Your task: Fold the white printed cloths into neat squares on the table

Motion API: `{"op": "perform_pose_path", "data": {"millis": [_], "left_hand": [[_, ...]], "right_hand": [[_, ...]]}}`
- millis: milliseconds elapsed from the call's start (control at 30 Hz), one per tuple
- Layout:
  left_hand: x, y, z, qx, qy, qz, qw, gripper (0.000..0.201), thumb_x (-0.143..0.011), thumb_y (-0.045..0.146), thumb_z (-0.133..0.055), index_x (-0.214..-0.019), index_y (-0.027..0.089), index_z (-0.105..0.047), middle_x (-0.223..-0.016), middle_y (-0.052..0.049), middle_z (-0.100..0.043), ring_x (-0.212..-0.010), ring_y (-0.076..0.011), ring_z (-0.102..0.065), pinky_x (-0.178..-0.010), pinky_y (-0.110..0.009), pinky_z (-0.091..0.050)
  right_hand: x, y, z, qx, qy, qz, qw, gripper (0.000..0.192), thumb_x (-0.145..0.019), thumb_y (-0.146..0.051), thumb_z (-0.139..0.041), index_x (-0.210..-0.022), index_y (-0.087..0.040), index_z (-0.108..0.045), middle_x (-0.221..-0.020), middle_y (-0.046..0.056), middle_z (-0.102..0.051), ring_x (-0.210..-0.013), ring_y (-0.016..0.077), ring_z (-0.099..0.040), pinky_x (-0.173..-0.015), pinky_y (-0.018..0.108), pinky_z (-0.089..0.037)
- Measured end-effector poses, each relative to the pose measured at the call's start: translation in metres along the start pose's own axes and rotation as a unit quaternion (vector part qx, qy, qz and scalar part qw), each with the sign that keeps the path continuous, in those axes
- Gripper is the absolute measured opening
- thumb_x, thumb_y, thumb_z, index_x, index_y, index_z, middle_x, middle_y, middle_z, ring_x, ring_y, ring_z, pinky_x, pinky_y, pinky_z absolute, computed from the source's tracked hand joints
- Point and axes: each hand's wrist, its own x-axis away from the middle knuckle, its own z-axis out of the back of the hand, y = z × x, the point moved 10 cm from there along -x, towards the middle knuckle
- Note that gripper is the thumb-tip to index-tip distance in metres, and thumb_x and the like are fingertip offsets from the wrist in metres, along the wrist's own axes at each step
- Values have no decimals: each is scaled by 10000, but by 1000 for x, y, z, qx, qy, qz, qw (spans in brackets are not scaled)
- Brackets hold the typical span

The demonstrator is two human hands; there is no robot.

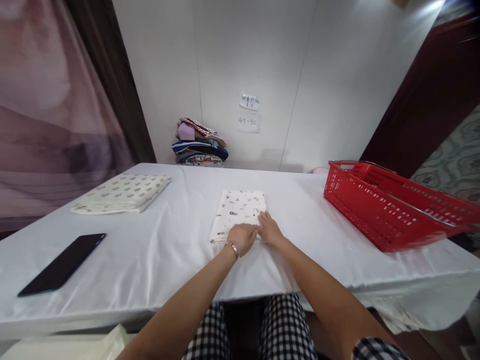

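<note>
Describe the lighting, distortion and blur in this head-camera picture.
Head view: soft, even light, with a bright glare patch on the white wall at upper right; wide-angle lens bends the white-clothed table edge and stretches the red plastic basket; the pinkish curtain at left is smeared; the folded patterned cloth stays sharp.

Two bare forearms, reaching up from the lower centre of the frame, with no sleeves over them save a black-and-white checked cuff edge (378, 347) at the lower right corner. A thin silver bangle (233, 248) around the left wrist. Black-and-white gingham trousers (258, 330) at the bottom centre, beneath the arms.
</note>
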Motion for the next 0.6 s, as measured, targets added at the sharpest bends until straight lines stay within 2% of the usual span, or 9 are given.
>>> {"op": "perform_pose_path", "data": {"millis": [67,167,233,333,400,467,600], "left_hand": [[-13,-1,3,-4,16,17,1000,298,-904,304,-371,-1048,202,-610,-1124,-75,-634,-1095,-220,-539,-933,-392,-403],[-21,0,-19,-21,-14,31,999,388,-906,330,-356,-1241,197,-502,-1350,-68,-478,-1274,-247,-373,-1035,-462,-295],[-18,1,-36,-31,-33,30,999,434,-919,369,-307,-1279,191,-470,-1384,-63,-440,-1297,-251,-338,-1057,-484,-256],[-13,3,-47,-37,-27,23,999,462,-926,394,-266,-1302,202,-451,-1405,-47,-414,-1316,-243,-308,-1076,-480,-224],[-12,2,-48,-38,-27,24,999,460,-926,395,-261,-1301,211,-454,-1404,-41,-416,-1315,-240,-309,-1075,-479,-227],[-12,1,-47,-37,-26,22,999,457,-924,396,-266,-1296,216,-462,-1400,-41,-421,-1312,-242,-312,-1071,-483,-231],[-12,2,-45,-33,-20,15,999,452,-922,387,-278,-1295,214,-465,-1393,-50,-430,-1307,-251,-316,-1065,-493,-236]], "right_hand": [[1,7,-5,-66,-8,-15,998,367,-840,-287,-519,-1179,-152,-550,-1399,133,-390,-1357,272,-211,-1073,474,-256],[2,25,-7,-198,-4,-61,978,378,-779,-224,-528,-1146,-171,-603,-1361,99,-452,-1353,239,-238,-1097,443,-228],[0,44,0,-286,39,-106,951,350,-764,-224,-500,-1078,-175,-648,-1277,82,-542,-1281,227,-380,-1070,409,-293],[-11,76,15,-352,103,-171,914,331,-753,-262,-482,-1011,-186,-675,-1057,46,-673,-1013,211,-603,-934,365,-439],[-28,90,26,-325,123,-194,917,317,-747,-278,-486,-975,-179,-683,-969,33,-699,-919,194,-633,-869,321,-468],[-52,99,34,-258,127,-203,936,298,-758,-274,-477,-945,-173,-686,-960,27,-700,-917,170,-628,-851,270,-459],[-94,111,31,-166,98,-229,954,249,-764,-281,-493,-871,-178,-693,-881,22,-704,-848,156,-630,-765,232,-451]]}}
